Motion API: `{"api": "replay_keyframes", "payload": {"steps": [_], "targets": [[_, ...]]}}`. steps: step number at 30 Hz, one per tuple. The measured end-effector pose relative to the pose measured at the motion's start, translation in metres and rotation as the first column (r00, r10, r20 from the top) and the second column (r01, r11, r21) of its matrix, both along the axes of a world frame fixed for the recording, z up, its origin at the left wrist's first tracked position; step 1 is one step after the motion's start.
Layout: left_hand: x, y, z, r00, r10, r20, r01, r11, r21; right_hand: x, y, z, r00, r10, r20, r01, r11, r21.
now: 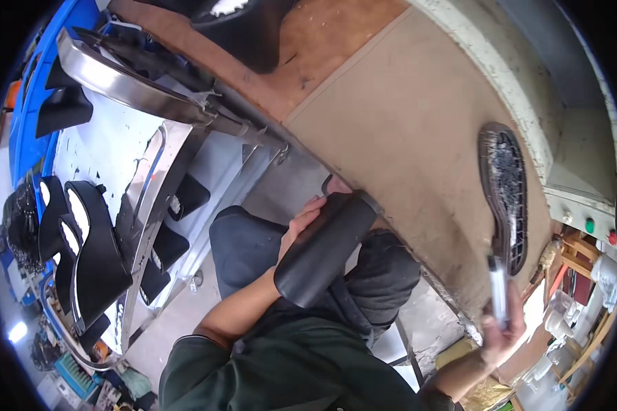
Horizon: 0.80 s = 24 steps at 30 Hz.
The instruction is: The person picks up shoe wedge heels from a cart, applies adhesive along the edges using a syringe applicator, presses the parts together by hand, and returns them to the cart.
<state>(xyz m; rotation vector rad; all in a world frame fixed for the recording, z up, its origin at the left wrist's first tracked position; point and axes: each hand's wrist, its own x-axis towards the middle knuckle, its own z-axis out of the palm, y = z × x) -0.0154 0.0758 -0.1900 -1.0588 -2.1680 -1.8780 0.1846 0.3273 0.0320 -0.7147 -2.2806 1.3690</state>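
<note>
My left hand is closed round the far left side of a thick, smooth black wedge sole, held tilted above my lap. Some of its fingers are hidden behind the sole. At the lower right, my right hand grips the pale, translucent handle of a brush. The brush's upper end meets the lower edge of a dark shoe outsole on the brown worktable; contact is unclear. The outsole has a gridded rim and a greyish-white smeared middle.
Left stands a metal-edged rack with several black wedge soles showing white upper faces. Another black sole lies at the far end of the worktable. A pale machine housing with a green button borders the table's right side.
</note>
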Motion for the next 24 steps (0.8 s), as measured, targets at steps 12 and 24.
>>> {"api": "replay_keyframes", "payload": {"steps": [12, 24], "targets": [[0.004, -0.014, -0.011, 0.995, -0.036, 0.089, 0.030, 0.997, 0.070, -0.115, -0.054, -0.049, 0.966, 0.255, 0.049, -0.254, 0.967, -0.023], [0.003, -0.001, -0.008, 0.990, 0.083, 0.116, -0.108, 0.967, 0.230, -0.122, -0.053, -0.030, 0.965, 0.215, 0.152, -0.249, 0.932, 0.264]]}}
